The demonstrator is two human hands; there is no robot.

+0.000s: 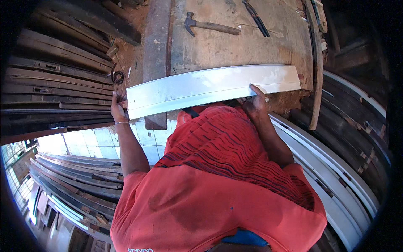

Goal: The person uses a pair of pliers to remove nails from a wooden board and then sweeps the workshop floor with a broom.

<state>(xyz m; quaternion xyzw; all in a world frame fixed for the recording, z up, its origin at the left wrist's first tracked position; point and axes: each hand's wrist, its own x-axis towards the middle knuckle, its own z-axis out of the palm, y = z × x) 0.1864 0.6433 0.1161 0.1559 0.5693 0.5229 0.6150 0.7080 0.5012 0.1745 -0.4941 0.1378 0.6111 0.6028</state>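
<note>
A long white panel point(197, 86), with a groove line along its near side, lies crosswise in front of my body, partly over the workbench's near edge. At its left end my left hand point(119, 107) grips the short edge, its thumb up and the other fingers mostly hidden. My right hand point(257, 101) holds the near edge toward the right, thumb on top and fingers underneath out of sight. Beyond the panel, a claw hammer point(214, 27) with a wooden handle rests on the bench. A dark-handled tool, apparently pliers point(257, 19), lies to its right.
The worn wooden workbench point(239, 50) has a dark plank point(156, 46) along its left side and an upright-looking batten point(317, 84) at its right. Stacked dark timber point(58, 80) fills the left. Long white boards point(331, 168) lie at the right, and more timber point(79, 176) lower left.
</note>
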